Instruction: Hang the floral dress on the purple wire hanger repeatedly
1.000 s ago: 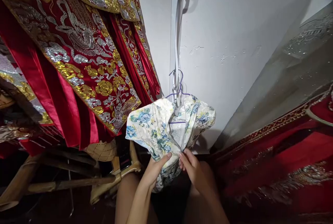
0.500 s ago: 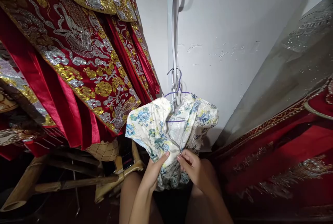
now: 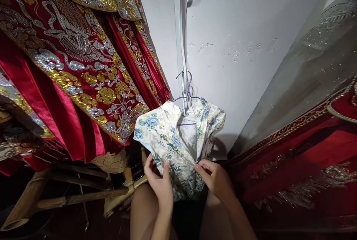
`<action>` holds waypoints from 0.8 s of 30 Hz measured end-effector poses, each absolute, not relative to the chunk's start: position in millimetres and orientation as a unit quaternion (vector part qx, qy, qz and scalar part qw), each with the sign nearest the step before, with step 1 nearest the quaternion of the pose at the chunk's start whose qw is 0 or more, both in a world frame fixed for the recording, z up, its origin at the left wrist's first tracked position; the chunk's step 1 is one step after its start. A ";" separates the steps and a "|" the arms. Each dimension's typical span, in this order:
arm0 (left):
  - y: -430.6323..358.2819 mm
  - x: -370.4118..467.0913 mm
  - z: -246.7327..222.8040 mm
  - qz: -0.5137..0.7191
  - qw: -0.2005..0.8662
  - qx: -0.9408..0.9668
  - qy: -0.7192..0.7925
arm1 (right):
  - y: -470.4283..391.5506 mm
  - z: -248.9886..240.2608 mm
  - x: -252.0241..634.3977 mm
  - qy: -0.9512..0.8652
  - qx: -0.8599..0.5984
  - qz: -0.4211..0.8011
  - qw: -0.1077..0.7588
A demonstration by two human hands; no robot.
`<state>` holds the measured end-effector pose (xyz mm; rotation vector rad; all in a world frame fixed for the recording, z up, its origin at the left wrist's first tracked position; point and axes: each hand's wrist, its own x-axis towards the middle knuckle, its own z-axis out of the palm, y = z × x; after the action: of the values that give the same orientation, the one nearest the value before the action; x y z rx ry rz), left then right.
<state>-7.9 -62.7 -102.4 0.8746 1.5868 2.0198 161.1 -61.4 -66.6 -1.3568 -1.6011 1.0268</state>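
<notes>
A cream short-sleeved floral blouse [image 3: 178,151] with blue and yellow flowers hangs on a purple hanger [image 3: 186,124]. Its front gapes in a V from the collar down. At the lower end of that opening, my right hand [image 3: 213,177] pinches the front edge between thumb and forefinger. The small part under those fingertips is hidden. My left hand [image 3: 160,182] is at the blouse's left side, thumb and fingers apart, with the thumb against the cloth. Gathered fabric bunches below both hands, above my knees.
A white strap [image 3: 182,39] runs down the pale wall [image 3: 228,28] to the hanger. Red embroidered costumes [image 3: 92,80] hang at left, above a bamboo frame [image 3: 83,197] and a phone [image 3: 136,169]. More red beaded cloth [image 3: 301,165] is at right.
My left hand has shifted left from the blouse's front to its side, its fingers spreading. My right hand keeps its pinch, slightly farther right in view. The neck opening looks wider.
</notes>
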 end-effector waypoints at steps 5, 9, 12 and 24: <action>-72.7 13.8 -121.7 0.630 0.113 0.552 0.534 | -57.2 -74.3 149.5 -0.571 -0.484 0.498 0.439; -71.4 25.5 -122.3 0.537 0.273 0.608 0.516 | -55.6 -83.2 142.2 -0.466 -0.432 0.612 0.470; -66.8 25.8 -119.2 0.533 0.301 0.609 0.504 | -56.3 -88.2 141.4 -0.378 -0.387 0.697 0.470; -69.1 33.1 -110.2 0.408 0.306 0.682 0.524 | 18.0 0.0 161.3 -0.470 -0.419 0.580 0.518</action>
<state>33.1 -69.1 -110.2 1.8058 1.3878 1.0787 161.3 18.0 0.0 -1.0047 -1.1283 1.3911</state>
